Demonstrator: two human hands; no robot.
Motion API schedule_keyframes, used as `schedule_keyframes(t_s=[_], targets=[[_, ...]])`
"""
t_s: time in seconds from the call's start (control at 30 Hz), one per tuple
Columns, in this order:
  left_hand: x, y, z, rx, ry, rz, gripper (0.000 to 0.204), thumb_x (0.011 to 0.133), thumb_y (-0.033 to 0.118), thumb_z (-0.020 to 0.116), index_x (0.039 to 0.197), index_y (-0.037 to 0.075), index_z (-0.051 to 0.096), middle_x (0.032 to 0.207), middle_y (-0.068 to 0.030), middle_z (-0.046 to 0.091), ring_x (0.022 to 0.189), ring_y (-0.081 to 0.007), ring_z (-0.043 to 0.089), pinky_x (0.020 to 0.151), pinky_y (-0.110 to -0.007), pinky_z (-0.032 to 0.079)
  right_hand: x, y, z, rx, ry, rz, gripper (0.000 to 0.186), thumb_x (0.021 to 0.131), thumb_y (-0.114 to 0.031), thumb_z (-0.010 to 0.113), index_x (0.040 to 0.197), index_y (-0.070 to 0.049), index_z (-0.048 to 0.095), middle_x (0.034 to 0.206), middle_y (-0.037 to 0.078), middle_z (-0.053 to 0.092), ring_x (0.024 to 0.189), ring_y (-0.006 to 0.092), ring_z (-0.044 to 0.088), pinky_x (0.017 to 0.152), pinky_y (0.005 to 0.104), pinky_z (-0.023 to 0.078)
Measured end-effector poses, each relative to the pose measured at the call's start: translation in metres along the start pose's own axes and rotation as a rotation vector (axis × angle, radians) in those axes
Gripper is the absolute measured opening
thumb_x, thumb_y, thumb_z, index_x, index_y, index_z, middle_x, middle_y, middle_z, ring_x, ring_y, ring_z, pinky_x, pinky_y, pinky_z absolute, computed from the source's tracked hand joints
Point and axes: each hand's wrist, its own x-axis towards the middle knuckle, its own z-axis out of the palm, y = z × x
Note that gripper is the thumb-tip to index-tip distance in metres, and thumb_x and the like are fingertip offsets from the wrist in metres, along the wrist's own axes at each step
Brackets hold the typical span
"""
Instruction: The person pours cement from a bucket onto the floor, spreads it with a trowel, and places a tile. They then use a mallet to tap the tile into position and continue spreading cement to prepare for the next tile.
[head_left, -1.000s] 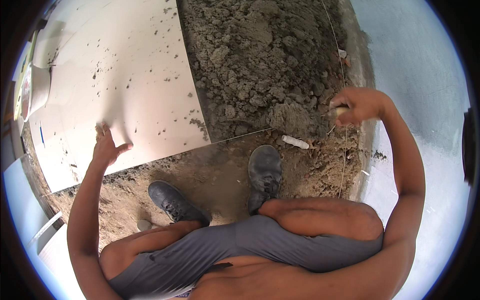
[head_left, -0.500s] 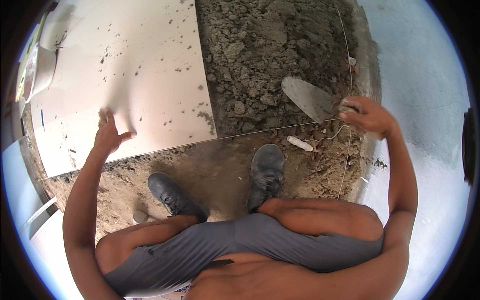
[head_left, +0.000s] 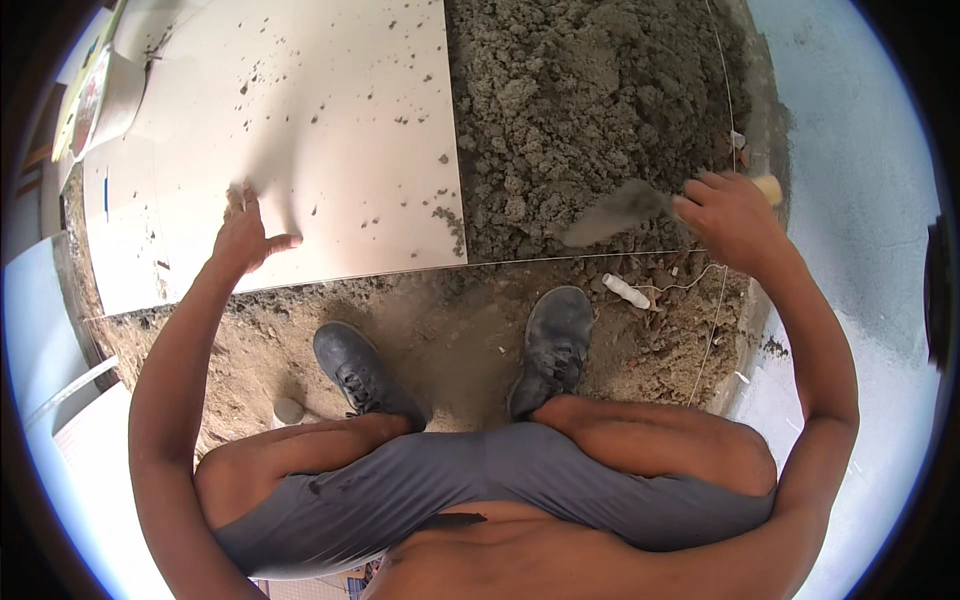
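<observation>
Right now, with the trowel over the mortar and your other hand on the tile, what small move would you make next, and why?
Probably draw the trowel toward the tile's edge to spread the mortar bed. The right hand holds the blade at the near rim of a lumpy, uneven heap beside the laid tile, where the left hand rests flat. The string line runs just below the blade.

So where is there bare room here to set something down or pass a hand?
The pale tile is bare ahead of the left hand, apart from scattered crumbs. Packed dirt between the two shoes is open. The mortar bed is lumpy, and the right hand works a trowel there beside string lines.
</observation>
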Motion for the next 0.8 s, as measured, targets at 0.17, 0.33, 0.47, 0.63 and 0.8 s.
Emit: schedule_keyframes(t_s=[0.17, 0.33, 0.47, 0.63, 0.8], targets=[[-0.003, -0.018, 0.011, 0.017, 0.008, -0.001, 0.134, 0.061, 0.063, 0.076, 0.146, -0.008, 0.001, 0.15, -0.0344, 0.006, 0.142, -0.0423, 0.009, 0.112, -0.046, 0.027, 0.033, -0.016, -0.007, 0.054, 0.127, 0.026, 0.018, 0.082, -0.017, 0.064, 0.098, -0.009, 0.058, 0.084, 0.006, 0.056, 0.081, 0.0247, 0.06, 0.07, 0.0384, 0.049], [-0.002, 0.001, 0.0, 0.031, -0.009, -0.041, 0.135, 0.06, 0.064, 0.076, 0.146, -0.008, 0.001, 0.15, -0.0349, 0.006, 0.14, -0.0456, 0.016, 0.111, -0.046, 0.029, 0.039, -0.02, 0.005, 0.129, 0.161, 0.12, 0.02, 0.087, -0.022, 0.062, 0.1, -0.008, 0.056, 0.087, 0.008, 0.058, 0.078, 0.0262, 0.062, 0.065, 0.0397, 0.05], [-0.004, -0.003, -0.002, -0.018, -0.015, -0.033, 0.135, 0.061, 0.064, 0.075, 0.146, -0.008, -0.002, 0.149, -0.037, 0.003, 0.137, -0.0507, 0.019, 0.111, -0.048, 0.03, 0.067, 0.002, 0.004, 0.192, 0.289, 0.234, 0.024, 0.093, -0.029, 0.056, 0.097, -0.005, 0.056, 0.078, 0.01, 0.058, 0.067, 0.0257, 0.062, 0.058, 0.039, 0.05], [0.0, -0.008, 0.004, -0.015, -0.007, -0.026, 0.137, 0.06, 0.064, 0.076, 0.146, -0.006, -0.004, 0.15, -0.0361, 0.002, 0.137, -0.0509, 0.018, 0.111, -0.047, 0.03, 0.105, 0.014, -0.033, 1.059, -0.046, 0.497, 0.041, 0.096, -0.039, 0.047, 0.092, 0.001, 0.055, 0.065, 0.008, 0.055, 0.056, 0.0189, 0.06, 0.05, 0.035, 0.049], [-0.003, -0.01, 0.005, -0.012, -0.001, -0.037, 0.137, 0.06, 0.065, 0.076, 0.146, -0.006, -0.003, 0.149, -0.0366, 0.002, 0.137, -0.0509, 0.018, 0.11, -0.048, 0.031, 0.096, -0.008, -0.033, 1.107, -0.457, 0.23, 0.045, 0.095, -0.044, 0.047, 0.087, 0.0, 0.054, 0.061, 0.005, 0.052, 0.061, 0.0184, 0.06, 0.054, 0.0349, 0.05]])
